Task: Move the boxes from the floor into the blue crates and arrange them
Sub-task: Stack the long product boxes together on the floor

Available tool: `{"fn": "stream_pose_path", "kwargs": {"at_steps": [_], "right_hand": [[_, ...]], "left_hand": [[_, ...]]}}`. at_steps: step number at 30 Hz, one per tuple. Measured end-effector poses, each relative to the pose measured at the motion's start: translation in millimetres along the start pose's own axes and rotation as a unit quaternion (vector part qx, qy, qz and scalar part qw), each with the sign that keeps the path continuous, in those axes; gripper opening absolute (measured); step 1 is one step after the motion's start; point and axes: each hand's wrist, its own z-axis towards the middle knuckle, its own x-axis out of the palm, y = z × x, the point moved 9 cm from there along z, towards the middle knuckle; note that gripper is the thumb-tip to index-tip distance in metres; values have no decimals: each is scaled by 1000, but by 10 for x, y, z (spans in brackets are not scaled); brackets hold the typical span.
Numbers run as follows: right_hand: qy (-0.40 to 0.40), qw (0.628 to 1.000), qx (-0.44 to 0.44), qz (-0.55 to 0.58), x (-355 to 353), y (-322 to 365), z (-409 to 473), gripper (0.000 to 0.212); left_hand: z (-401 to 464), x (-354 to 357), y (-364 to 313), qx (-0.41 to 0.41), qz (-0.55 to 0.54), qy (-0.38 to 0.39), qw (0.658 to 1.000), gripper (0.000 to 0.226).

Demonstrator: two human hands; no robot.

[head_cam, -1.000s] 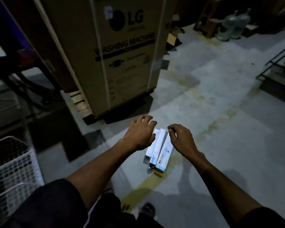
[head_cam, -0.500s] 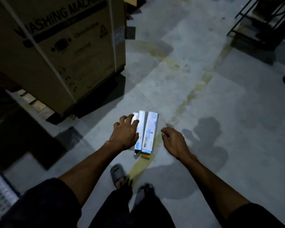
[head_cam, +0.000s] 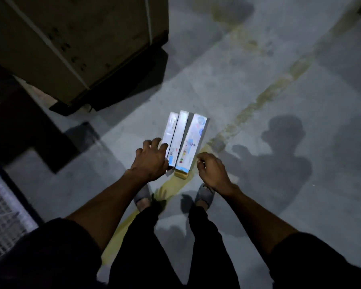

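Both hands low over three slim boxes on floor: left hand curled on stack's edge, right hand loosely curled beside, holding nothing; w/ loose side-by-side boxes, one could slip as I lift.

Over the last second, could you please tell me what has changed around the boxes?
The view tipped down toward the floor. The left hand slid to the near left corner of the boxes, fingers curling against them; the right hand drew back beside their near right end, no grip yet. The three boxes stayed side by side on the floor.
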Motion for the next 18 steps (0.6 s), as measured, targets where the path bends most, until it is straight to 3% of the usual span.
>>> {"fn": "stream_pose_path", "kwargs": {"at_steps": [8, 14, 18], "right_hand": [[32, 999, 7, -20, 393, -460, 265, 30], [50, 997, -13, -59, 1502, -1137, 1024, 31], [65, 991, -51, -107, 2317, -1493, 1805, 34]], "left_hand": [[289, 785, -75, -28, -68, 11, 997, 58], [1297, 2173, 277, -45, -64, 24, 997, 64], [2095, 2843, 529, -25, -15, -16, 999, 64]]}}
